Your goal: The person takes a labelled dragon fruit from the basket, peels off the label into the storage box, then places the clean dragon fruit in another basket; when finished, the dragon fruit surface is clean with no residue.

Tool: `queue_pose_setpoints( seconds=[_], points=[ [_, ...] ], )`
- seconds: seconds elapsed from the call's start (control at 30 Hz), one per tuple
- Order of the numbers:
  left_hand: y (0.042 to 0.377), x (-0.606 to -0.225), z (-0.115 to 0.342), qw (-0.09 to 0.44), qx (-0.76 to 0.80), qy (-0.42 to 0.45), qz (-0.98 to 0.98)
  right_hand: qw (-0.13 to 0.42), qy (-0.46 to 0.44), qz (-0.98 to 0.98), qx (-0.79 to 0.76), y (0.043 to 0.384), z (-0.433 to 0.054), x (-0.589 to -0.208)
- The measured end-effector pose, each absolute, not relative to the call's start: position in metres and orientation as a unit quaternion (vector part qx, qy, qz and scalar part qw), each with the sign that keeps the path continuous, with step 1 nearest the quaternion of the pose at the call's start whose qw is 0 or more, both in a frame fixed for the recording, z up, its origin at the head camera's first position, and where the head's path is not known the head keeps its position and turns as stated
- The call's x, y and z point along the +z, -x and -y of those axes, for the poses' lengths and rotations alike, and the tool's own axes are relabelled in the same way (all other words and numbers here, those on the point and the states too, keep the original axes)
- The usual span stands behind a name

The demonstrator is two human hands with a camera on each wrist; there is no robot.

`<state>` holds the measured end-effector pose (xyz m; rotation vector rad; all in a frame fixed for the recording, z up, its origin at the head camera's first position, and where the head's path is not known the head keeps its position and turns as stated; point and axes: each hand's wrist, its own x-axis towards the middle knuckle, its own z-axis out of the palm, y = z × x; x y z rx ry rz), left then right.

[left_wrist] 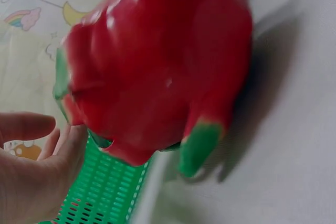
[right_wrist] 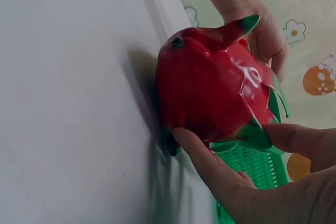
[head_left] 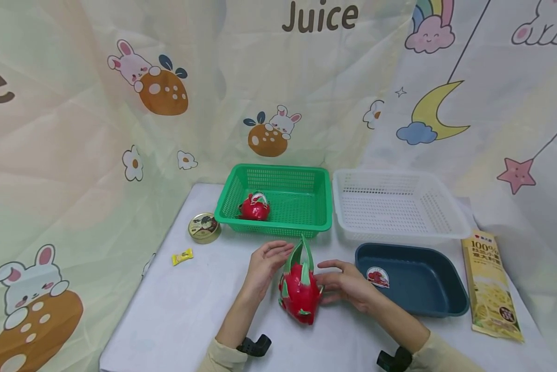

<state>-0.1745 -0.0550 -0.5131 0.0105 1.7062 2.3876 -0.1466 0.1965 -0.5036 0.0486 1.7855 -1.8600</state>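
Observation:
A red dragon fruit (head_left: 299,297) with long green leaf tips lies at the middle of the white table, between both hands. My left hand (head_left: 265,266) is at its left side, near the green tips; in the left wrist view its thumb stands apart from the fruit. Along the fruit's right side, my right hand (head_left: 348,285) has its fingers stretched out. The right wrist view shows one straight fingertip (right_wrist: 184,136) touching the red skin and the thumb at a green scale. A second, smaller-looking dragon fruit (head_left: 255,207) sits inside the green basket (head_left: 322,219), behind the hands.
Beside the green basket stands a white basket (head_left: 401,235). A dark blue tray (head_left: 413,312) with a round sticker is right of my right hand. A yellow pasta packet (head_left: 492,287) lies at the far right. On the left are a round tin (head_left: 204,228) and a small yellow wrapped candy (head_left: 182,257).

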Motion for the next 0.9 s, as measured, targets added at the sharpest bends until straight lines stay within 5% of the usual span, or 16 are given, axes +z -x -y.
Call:
queue_pose_setpoints(
  seconds=[0.9],
  points=[
    [0.18, -0.518, 0.05, 0.103, 0.828, -0.038, -0.55, 0.29, 0.004, -0.647, -0.705, 0.141, -0.229, -0.46]
  ],
)
